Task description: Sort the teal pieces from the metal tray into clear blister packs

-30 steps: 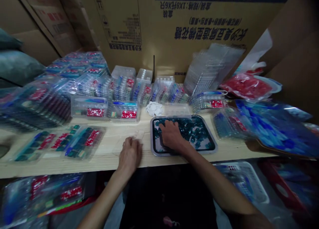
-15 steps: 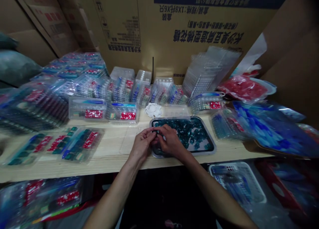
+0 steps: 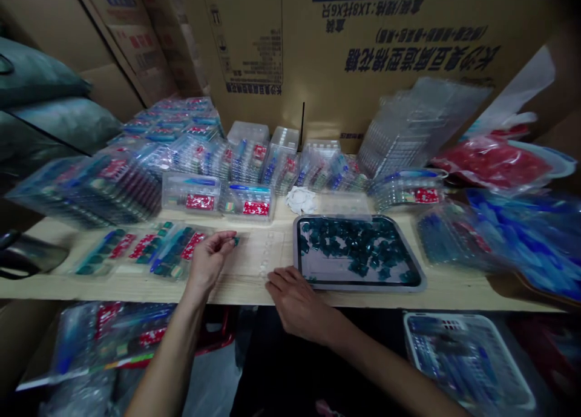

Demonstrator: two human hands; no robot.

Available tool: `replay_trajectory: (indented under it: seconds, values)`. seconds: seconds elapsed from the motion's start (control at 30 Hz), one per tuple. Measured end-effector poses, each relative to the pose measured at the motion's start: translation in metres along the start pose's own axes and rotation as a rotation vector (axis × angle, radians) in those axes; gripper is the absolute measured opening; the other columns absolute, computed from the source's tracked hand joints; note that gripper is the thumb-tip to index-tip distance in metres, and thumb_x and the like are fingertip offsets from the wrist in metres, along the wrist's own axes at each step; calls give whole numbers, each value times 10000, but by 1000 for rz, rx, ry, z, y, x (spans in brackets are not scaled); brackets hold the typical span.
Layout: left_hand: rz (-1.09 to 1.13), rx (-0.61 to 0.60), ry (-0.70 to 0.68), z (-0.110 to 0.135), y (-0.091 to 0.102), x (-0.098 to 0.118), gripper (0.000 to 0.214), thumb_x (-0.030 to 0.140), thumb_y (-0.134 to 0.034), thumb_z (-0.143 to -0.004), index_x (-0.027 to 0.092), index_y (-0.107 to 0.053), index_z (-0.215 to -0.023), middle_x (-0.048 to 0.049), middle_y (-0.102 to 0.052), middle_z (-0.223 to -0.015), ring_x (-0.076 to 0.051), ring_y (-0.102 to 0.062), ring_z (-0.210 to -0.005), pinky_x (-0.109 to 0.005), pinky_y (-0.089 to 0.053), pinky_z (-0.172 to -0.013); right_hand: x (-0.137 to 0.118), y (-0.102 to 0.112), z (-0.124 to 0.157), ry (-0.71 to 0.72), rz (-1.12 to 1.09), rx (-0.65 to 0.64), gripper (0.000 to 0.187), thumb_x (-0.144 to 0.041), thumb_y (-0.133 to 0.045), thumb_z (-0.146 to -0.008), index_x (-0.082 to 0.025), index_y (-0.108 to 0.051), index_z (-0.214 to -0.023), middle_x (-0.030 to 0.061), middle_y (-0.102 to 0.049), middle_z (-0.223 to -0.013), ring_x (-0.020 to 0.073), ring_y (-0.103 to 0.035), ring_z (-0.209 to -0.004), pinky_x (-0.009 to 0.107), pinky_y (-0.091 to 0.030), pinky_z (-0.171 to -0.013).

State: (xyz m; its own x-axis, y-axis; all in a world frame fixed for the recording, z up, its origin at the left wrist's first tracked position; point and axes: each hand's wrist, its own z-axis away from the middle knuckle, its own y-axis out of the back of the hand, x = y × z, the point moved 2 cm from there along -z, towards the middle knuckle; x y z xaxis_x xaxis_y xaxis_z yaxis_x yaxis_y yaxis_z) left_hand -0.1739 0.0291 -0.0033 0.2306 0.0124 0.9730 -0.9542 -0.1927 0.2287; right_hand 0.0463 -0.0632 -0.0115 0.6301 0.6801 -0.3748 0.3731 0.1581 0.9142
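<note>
Between my left hand's [image 3: 209, 261] thumb and fingertips is a small dark-green translucent piece [image 3: 236, 241]. This hand hovers over the left side of a clear plastic case [image 3: 247, 256] lying on the table. My right hand [image 3: 295, 299] is at the table's front edge, its fingers bent and pressed together by the case's lower right edge. Whatever its fingertips hold, if anything, is hidden. To its right lies a dark-rimmed tray [image 3: 327, 272] with many loose green pieces [image 3: 358, 241].
Filled clear cases [image 3: 140, 247] with red-patterned cards lie to the left, beside a metal cup [image 3: 36, 256]. More packed cases [image 3: 249, 204] stand behind. Stacked empty cases [image 3: 417, 126], a red bag [image 3: 494, 163] and blue packets [image 3: 531, 235] are at the right. A large carton [image 3: 299, 48] backs the table.
My hands were together over the tray's left edge and have parted. The left has moved left with a green piece; the right has come down toward the front edge. The camera view has shifted left.
</note>
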Motion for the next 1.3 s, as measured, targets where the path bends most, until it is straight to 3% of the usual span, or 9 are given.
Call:
replay_trajectory:
  seconds: [0.1, 0.37, 0.5, 0.77, 0.87, 0.97, 1.1, 1.2, 1.3]
  values:
    - [-226, -108, -152, -2, -5, -3, 250, 334, -701, -744, 166, -761, -920, -71, -751, -893, -198, -668, -808, -307, -497, -756, 4, 6, 10, 29, -21, -37, 258, -78, -493, -871, -111, -622, -1092, 137, -620, -1176, 239, -480, -1210, 384, -361, -1077]
    - [-485, -427, -512, -31, -70, -1, 179, 146, -614, -814, 189, -759, -910, -55, -742, -859, -169, -675, -765, -263, -499, -723, 8, 13, 10, 33, -45, -76, 191, -96, -495, -883, -124, -642, -1003, 121, -629, -1112, 223, -522, -1143, 377, -396, -1026]
    - [-543, -524, -615, -36, -77, -13, 163, 157, -614, -829, 184, -772, -853, -77, -743, -864, -178, -687, -779, -266, -504, -719, 9, 14, 9, 35, -43, -90, 179, -88, -517, -857, -126, -640, -983, 105, -629, -1074, 215, -532, -1116, 358, -393, -1018]
    - [-597, -390, -557, -28, -72, -21, 279, 190, -593, -843, 211, -731, -1084, -69, -727, -1014, -204, -684, -907, -314, -530, -812, 11, 16, 8, 31, -32, -88, 180, -85, -516, -852, -118, -647, -971, 103, -639, -1038, 207, -547, -1081, 342, -403, -994]
    - [-618, -333, -634, -17, -97, 1, 273, 164, -539, -867, 190, -732, -1058, -90, -688, -1068, -202, -655, -956, -308, -524, -825, 12, 14, 9, 35, -19, -69, 178, -94, -527, -840, -113, -653, -964, 105, -643, -1035, 214, -554, -1068, 340, -406, -999]
    - [-734, -469, -696, -3, -138, 24, 257, 159, -516, -902, 181, -726, -1048, -91, -690, -992, -213, -627, -941, -324, -503, -843, 13, 12, 9, 32, -24, -39, 210, -109, -528, -838, -107, -656, -1003, 118, -649, -1072, 222, -553, -1079, 347, -409, -1008]
    - [-882, -590, -649, -1, -178, 32, 182, 119, -555, -864, 170, -719, -805, -112, -682, -888, -268, -603, -951, -370, -469, -840, 12, 10, 9, 45, -50, -11, 279, -112, -527, -825, -95, -645, -1076, 139, -642, -1149, 227, -542, -1130, 353, -398, -1036]
    - [-747, -534, -560, -11, -180, 25, 167, 106, -538, -859, 169, -682, -803, -95, -667, -825, -237, -605, -855, -343, -461, -786, 12, 10, 11, 49, -86, 7, 248, -113, -521, -823, -127, -645, -1037, 121, -648, -1133, 219, -557, -1103, 355, -413, -1018]
    - [-358, -465, -339, -20, -168, 20, 120, 201, -521, -884, 181, -639, -870, -29, -630, -744, -171, -583, -694, -282, -455, -648, 22, 14, 15, -47, -164, 146, 279, -96, -491, -821, -167, -622, -1058, 93, -650, -1083, 208, -575, -1054, 347, -445, -954]
